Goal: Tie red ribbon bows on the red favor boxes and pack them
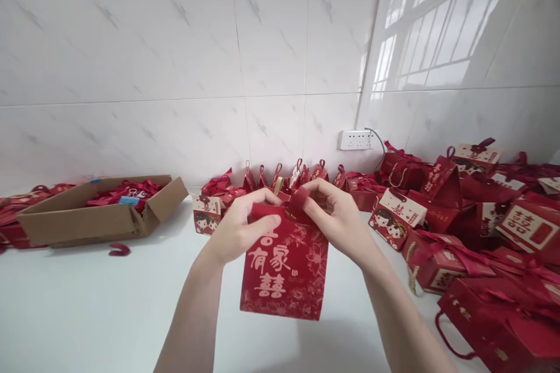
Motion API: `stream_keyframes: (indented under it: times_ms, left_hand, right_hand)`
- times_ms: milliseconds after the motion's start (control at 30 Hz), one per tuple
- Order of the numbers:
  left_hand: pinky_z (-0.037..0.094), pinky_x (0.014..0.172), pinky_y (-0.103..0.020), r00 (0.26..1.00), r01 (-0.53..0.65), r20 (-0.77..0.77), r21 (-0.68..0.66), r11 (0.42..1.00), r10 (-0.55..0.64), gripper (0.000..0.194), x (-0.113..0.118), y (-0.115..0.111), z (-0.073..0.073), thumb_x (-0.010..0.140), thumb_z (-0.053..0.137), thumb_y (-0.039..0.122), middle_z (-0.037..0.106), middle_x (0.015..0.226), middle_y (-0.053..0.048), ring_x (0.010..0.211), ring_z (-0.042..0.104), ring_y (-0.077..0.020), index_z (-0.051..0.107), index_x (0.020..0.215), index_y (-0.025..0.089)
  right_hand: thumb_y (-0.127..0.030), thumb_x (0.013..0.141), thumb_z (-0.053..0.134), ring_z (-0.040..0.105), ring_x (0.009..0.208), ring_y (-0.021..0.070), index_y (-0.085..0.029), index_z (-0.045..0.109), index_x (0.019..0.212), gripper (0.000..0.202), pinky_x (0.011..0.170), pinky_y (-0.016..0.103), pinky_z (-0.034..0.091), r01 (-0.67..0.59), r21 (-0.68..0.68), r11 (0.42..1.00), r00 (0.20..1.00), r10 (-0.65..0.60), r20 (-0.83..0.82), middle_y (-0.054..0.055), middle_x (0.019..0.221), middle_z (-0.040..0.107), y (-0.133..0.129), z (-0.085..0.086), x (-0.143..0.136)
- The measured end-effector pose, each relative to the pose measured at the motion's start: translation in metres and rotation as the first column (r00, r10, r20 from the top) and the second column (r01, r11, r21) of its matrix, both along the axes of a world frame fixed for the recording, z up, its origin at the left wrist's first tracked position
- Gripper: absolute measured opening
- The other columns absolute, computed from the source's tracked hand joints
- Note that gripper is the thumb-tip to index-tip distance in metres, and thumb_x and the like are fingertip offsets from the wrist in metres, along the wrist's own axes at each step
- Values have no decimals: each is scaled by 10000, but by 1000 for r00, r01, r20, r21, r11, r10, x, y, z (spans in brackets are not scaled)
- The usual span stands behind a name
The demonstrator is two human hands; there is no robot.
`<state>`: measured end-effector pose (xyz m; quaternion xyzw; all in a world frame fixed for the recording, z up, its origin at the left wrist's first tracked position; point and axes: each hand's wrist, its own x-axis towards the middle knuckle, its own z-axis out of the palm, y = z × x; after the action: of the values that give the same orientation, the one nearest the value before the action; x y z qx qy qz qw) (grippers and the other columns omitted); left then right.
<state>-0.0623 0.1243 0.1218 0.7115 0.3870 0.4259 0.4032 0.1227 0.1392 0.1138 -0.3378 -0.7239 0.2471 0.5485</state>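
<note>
Held up over the white table is a red gift box (284,268) with pale Chinese lettering and flower outlines on its face. My left hand (242,224) grips its upper left edge, the thumb lying across the front. At the top right, my right hand (335,213) pinches a short dark red ribbon loop (299,201) between thumb and fingers. Part of the box's top edge is hidden behind my fingers. Behind my hands, several small red boxes (321,171) with ribbon loops stand in a row near the wall.
A cardboard box (87,227) with red ribbons stands at the left, and a loose ribbon strip (119,249) lies before it. Many red gift boxes (499,320) are piled along the right. A power strip (359,140) is on the tiled wall, above the white table (109,315).
</note>
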Motion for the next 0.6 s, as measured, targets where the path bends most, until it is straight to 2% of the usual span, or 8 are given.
stream_keyframes:
  times_ms: [133,267,333,400,467,533,600]
  left_hand:
    - [296,432,-225,991,23,-129,-7,1000,-24,104,5,-6,4,767,564,262,426,555,49,461,404,-95,498,707,207]
    - [309,432,-230,981,24,-192,17,1000,-20,210,7,-6,5,752,550,245,431,538,36,470,424,-102,458,570,195]
    - [368,452,-238,983,-14,-179,76,997,27,175,10,-4,3,764,540,260,494,570,18,512,482,-121,523,601,196]
    - [460,540,-265,988,-72,-126,156,985,92,127,16,-3,0,787,546,301,600,702,-14,636,569,-157,621,766,201]
    - [505,641,-284,987,-124,-70,228,966,143,182,24,-3,-1,802,569,337,653,834,-26,753,611,-176,652,909,215]
    - [500,644,-261,984,-150,-53,280,948,171,164,32,-4,-2,812,585,352,659,804,-4,729,611,-156,665,870,221]
    - [465,580,-228,980,-155,-72,309,939,185,202,37,-5,-2,824,579,366,623,686,17,632,572,-123,652,734,202]
  right_hand:
    - [-289,834,506,547,551,119,-196,591,681,198,467,211,401,-16,-50,999,1000,14,-26,-13,632,613,-6,1,1]
    - [-297,808,533,573,539,129,-193,618,661,199,466,224,430,-50,-79,996,992,41,-115,-12,609,616,-5,0,-3]
    - [-276,797,549,591,554,134,-196,642,668,178,478,226,445,-27,-60,998,991,19,-133,-13,617,632,-4,-1,-5]
    - [-257,789,561,605,568,137,-200,662,668,168,493,229,461,-1,-37,999,987,-5,-160,-16,624,649,-4,-2,-5]
    - [-252,780,581,615,580,139,-204,682,671,157,506,231,475,26,-15,1000,980,-28,-195,-18,630,663,-3,-2,-3]
    - [-239,774,597,625,602,142,-205,698,680,142,528,235,490,47,-1,999,974,-46,-220,-16,643,673,-2,-2,-1]
    - [-222,766,612,629,610,139,-202,704,687,122,536,231,496,54,6,999,970,-51,-239,-13,656,678,-1,-1,1]
